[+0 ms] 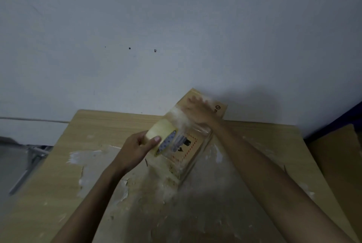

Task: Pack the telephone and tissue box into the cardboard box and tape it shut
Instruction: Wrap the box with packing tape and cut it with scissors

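A closed cardboard box (191,151) lies on the wooden table (58,174), its far end against the wall. My left hand (137,145) grips a roll of clear packing tape (162,135) held over the box's left side. A strip of tape runs from the roll across the box top. My right hand (196,108), blurred, lies flat with fingers spread on the far end of the box, over the tape. The telephone and tissue box are not visible.
The table surface carries white scuffs and tape residue. A white wall (176,27) rises right behind the box. A flat sheet of cardboard (337,156) leans at the right edge. A grey metal frame (29,156) stands left of the table.
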The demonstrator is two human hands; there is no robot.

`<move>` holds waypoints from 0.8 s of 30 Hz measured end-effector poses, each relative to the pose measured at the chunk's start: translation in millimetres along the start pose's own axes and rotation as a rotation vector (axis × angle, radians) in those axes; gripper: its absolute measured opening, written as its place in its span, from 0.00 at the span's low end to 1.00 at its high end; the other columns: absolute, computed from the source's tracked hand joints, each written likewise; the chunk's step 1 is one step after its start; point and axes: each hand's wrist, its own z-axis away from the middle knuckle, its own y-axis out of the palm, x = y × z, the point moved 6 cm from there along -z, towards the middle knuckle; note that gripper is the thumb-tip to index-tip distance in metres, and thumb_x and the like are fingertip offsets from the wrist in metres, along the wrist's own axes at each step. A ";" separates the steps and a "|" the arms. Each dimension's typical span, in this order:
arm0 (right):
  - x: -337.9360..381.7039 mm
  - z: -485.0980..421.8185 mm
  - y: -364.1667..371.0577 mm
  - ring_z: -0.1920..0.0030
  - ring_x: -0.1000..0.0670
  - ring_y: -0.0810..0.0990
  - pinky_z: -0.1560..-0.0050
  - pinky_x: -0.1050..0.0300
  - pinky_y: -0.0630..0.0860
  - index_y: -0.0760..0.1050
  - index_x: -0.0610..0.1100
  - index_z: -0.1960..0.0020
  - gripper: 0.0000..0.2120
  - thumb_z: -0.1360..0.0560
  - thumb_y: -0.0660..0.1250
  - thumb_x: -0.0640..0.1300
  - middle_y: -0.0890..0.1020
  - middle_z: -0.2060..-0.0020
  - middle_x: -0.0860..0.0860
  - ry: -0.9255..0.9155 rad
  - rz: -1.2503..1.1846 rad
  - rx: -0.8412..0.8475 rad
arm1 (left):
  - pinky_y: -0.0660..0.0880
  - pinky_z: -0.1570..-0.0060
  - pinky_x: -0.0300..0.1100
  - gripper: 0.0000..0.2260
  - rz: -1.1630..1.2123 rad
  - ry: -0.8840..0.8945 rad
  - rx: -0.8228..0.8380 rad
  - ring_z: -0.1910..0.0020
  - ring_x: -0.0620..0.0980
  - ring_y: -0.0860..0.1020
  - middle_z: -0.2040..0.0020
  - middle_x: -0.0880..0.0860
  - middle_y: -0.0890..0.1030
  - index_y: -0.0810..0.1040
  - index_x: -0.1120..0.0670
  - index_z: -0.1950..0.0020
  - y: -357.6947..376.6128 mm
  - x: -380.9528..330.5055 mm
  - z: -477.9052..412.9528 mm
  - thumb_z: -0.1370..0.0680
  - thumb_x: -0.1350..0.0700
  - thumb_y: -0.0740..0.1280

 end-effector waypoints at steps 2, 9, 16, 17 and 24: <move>15.7 4.9 17.3 0.23 0.42 0.39 0.25 0.45 0.40 0.45 0.45 0.22 0.31 0.19 0.42 0.61 0.42 0.22 0.46 -0.012 -0.048 0.041 | 0.69 0.70 0.31 0.15 -0.008 0.017 -0.048 0.71 0.40 0.76 0.70 0.47 0.80 0.80 0.49 0.65 0.1 -5.8 5.7 0.29 0.38 0.65; 15.8 8.6 30.1 0.24 0.48 0.35 0.25 0.49 0.37 0.41 0.51 0.22 0.30 0.20 0.41 0.62 0.37 0.23 0.50 0.007 -0.015 -0.003 | 0.67 0.71 0.42 0.30 -0.101 -0.125 -0.162 0.72 0.53 0.78 0.71 0.59 0.79 0.76 0.62 0.66 -7.6 7.8 34.3 0.33 0.32 0.62; 13.4 8.7 32.1 0.23 0.47 0.35 0.25 0.49 0.37 0.41 0.51 0.22 0.31 0.20 0.42 0.63 0.38 0.23 0.50 -0.006 0.015 -0.023 | 0.77 0.67 0.46 0.09 -0.078 -0.211 -0.135 0.65 0.52 0.82 0.65 0.53 0.84 0.82 0.50 0.63 7.9 6.2 63.6 0.25 0.49 0.68; 13.0 8.5 33.0 0.23 0.47 0.35 0.25 0.49 0.37 0.41 0.51 0.22 0.31 0.20 0.42 0.63 0.38 0.23 0.50 -0.007 0.021 -0.024 | 0.77 0.67 0.44 0.09 -0.077 -0.222 -0.126 0.66 0.49 0.82 0.66 0.51 0.84 0.82 0.49 0.64 8.8 9.4 68.9 0.24 0.50 0.68; 15.9 6.4 35.4 0.23 0.46 0.36 0.25 0.48 0.39 0.41 0.51 0.22 0.31 0.20 0.42 0.63 0.39 0.23 0.48 -0.009 0.059 -0.037 | 0.74 0.69 0.45 0.22 -0.090 -0.366 -0.138 0.66 0.54 0.82 0.66 0.60 0.82 0.82 0.59 0.60 16.0 83.4 106.3 0.29 0.38 0.67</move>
